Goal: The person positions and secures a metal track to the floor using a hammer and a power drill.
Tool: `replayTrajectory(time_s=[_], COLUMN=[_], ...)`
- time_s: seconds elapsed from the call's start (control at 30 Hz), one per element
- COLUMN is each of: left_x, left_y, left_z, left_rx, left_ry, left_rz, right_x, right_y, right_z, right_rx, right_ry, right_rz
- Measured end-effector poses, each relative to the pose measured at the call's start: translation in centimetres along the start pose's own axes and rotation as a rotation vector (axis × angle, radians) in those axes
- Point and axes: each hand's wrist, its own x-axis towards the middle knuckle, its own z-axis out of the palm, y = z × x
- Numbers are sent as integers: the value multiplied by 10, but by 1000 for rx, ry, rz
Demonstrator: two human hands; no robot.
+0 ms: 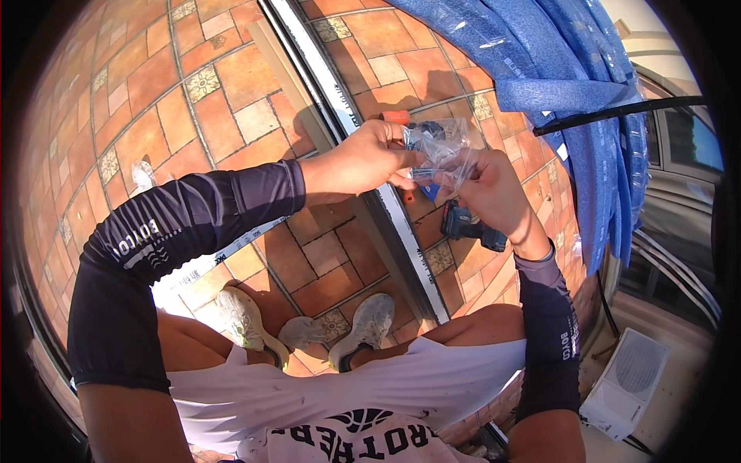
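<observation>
Left hand pinches the left side of a clear plastic bag; right hand pinches its lower right. Bag's in the air over the tiled floor, toward the floor's right edge. Contents look like small parts, too blurred to confirm. Risk: film tears suddenly or a pinch slips, parts scatter by the long rail, around the cordless drill, or under the blue bundle.
</observation>
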Motion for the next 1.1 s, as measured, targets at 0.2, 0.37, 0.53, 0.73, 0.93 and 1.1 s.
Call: replayTrajectory(time_s=[0.2,0.37,0.53,0.73,0.93,1.1], left_x=[-3,-3,-5,-1,-18,-39], left_y=[4,-1,-9,4,0,-70], left_z=[0,-7,-19,-45,-157,-244], left_rx=[7,28,-255,-587,-310,391], left_ry=[-17,-62,-141,-196,-34,266], left_rz=[8,25,-10,18,-51,-422], right_x=[-2,-4,-6,-11,-10,0], right_y=[-11,-19,-20,-34,-34,-6], right_z=[3,1,-2,6,-1,0], right_rx=[75,11,123,92,152,258], right_ry=[108,164,179,335,428,202], right_rz=[78,86,73,-156,-218,6])
